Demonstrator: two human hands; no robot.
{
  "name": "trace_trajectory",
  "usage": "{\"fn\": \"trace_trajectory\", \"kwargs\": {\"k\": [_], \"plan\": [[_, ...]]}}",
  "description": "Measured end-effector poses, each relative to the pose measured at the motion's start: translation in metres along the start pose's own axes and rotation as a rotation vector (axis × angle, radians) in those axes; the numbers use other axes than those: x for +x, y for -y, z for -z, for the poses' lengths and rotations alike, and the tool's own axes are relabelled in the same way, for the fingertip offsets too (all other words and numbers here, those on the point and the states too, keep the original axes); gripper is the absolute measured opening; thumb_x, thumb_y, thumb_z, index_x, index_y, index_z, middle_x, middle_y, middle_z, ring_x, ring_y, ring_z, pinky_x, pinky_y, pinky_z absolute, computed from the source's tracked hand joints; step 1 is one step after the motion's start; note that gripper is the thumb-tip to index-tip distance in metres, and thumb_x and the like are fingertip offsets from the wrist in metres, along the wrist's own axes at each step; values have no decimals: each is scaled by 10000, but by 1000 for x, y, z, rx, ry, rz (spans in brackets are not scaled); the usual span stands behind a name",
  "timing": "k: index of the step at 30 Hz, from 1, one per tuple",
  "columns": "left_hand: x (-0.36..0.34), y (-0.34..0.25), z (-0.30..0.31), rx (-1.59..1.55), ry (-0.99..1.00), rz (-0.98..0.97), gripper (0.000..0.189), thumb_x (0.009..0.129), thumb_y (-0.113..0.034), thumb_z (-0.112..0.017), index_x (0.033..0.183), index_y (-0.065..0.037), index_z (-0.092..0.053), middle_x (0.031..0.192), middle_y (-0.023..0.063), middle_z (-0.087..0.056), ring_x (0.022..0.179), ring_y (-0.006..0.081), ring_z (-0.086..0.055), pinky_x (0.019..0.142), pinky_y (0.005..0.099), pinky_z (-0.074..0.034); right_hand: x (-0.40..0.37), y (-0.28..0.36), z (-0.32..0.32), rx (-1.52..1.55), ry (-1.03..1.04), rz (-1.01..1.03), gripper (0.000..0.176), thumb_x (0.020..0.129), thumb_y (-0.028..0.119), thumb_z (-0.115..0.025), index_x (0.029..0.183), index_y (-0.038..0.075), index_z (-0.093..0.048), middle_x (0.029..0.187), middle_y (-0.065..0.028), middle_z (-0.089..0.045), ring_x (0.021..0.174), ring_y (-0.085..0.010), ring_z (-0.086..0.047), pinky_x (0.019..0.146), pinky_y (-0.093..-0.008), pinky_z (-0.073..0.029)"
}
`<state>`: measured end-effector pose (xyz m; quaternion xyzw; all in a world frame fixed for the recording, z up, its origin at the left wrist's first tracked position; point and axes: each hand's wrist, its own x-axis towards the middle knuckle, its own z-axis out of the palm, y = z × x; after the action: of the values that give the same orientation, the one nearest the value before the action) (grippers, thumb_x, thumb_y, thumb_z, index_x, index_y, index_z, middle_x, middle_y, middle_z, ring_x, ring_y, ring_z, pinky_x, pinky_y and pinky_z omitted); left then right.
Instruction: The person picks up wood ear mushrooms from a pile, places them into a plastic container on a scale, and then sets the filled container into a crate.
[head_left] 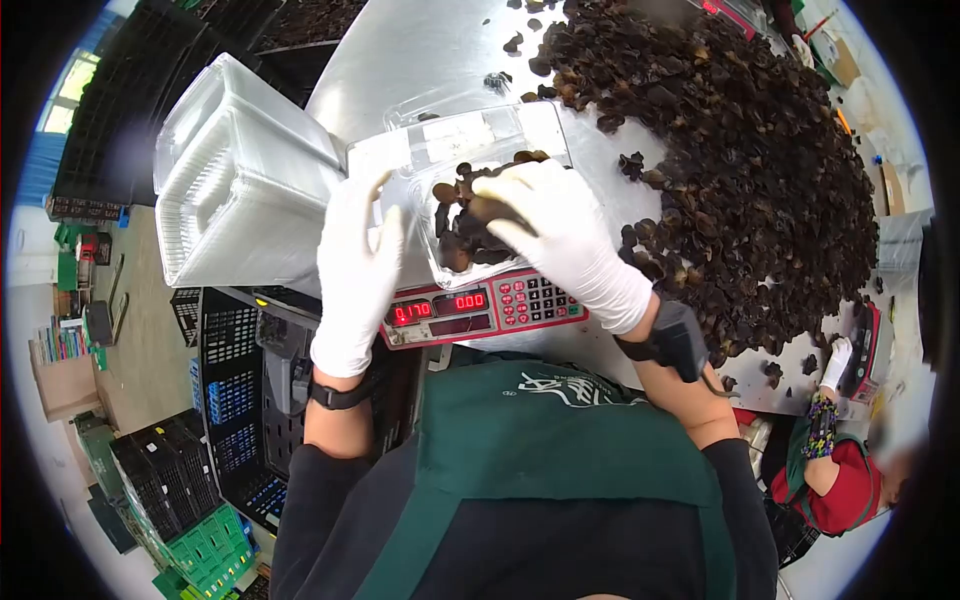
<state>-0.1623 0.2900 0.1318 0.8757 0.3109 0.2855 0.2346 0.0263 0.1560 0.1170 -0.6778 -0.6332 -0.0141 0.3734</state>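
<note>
A clear plastic clamshell box (432,262) lies open on a digital scale (440,325) with red figures reading 0.170 and 0.00. Dark brown wood ear mushrooms (455,245) partly fill the box. My right hand (560,230), in a white glove, is over the box's right side, its thumb and fingers closed around some mushroom pieces, slightly blurred. At the box's left edge is my gloved left hand (358,270), thumb and fingers apart with nothing between them. The box's lid (460,137) leans back behind the filled part.
Tall nested stacks of clear boxes (250,190) stand to the left. A large heap of wood ears (740,170) covers the metal table (400,50) on the right. Black crates (235,400) sit lower left. Another person's gloved hand (838,362) is near a second scale (870,355).
</note>
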Motion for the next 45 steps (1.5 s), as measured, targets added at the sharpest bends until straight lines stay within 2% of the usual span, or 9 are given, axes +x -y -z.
{"fn": "trace_trajectory", "kwargs": {"k": [6,8,13,17,20,30,34,41,45], "plan": [[5,-2,-14,-42,65,-126,410,875,31,-564,1271,-73,-595,1200,160,-613,1128,354,-589,957,411,-477,-13,-39,17,-95,-235,-127,397,782,79,-738,1173,80,-671,1101,-119,-636,1005,-286,-594,912,-371,-475],[10,-7,-24,-69,99,-168,452,858,45,-567,1289,-86,-596,1220,152,-610,1150,353,-579,969,403,-475,-23,-49,14,-81,-125,-270,350,805,108,-710,1151,75,-667,1094,-135,-643,1043,-313,-592,916,-405,-470],[30,-23,-54,54,172,-609,474,778,54,-600,1224,-103,-643,1217,132,-618,1119,331,-588,972,400,-472,-30,-38,-3,151,-110,-206,219,789,24,-716,994,43,-642,946,-114,-623,904,-291,-603,810,-383,-495],[29,-2,-45,-4,273,-421,158,805,9,-648,948,-58,-650,1016,97,-665,1008,308,-628,872,374,-501,-32,-37,2,161,-131,-225,209,787,-31,-718,979,17,-652,914,-92,-623,782,-190,-614,709,-283,-501],[19,14,-35,26,290,-352,241,800,13,-658,1026,-63,-695,1099,108,-674,1087,302,-619,940,374,-491,-37,-36,5,227,-169,-322,190,776,-37,-723,948,13,-660,919,-92,-636,819,-210,-631,737,-298,-511],[7,-7,-28,-120,264,-162,486,882,-142,-673,1361,-134,-588,1390,149,-552,1257,323,-535,1080,398,-408,-39,-37,-9,56,-172,-99,117,768,30,-734,868,42,-674,890,-80,-650,870,-274,-624,777,-362,-500],[23,-16,-37,-6,149,-297,361,869,-194,-706,1216,-97,-678,1258,123,-633,1153,292,-593,1018,391,-434,-40,-36,-7,-8,-162,-82,119,763,47,-741,866,59,-682,889,-65,-651,860,-266,-624,764,-361,-499],[53,-19,-78,55,317,-328,164,785,-156,-733,946,-130,-741,917,47,-717,913,261,-646,923,381,-424,-48,-38,-13,-106,-118,-74,125,756,59,-729,878,67,-699,939,-74,-668,901,-273,-636,799,-378,-499],[54,-23,-86,63,122,-463,61,763,-93,-736,820,-104,-717,855,91,-701,856,280,-662,852,412,-481,-47,-43,-10,-135,-133,-33,99,787,101,-690,879,65,-678,955,-81,-660,905,-281,-633,789,-393,-491]]}}
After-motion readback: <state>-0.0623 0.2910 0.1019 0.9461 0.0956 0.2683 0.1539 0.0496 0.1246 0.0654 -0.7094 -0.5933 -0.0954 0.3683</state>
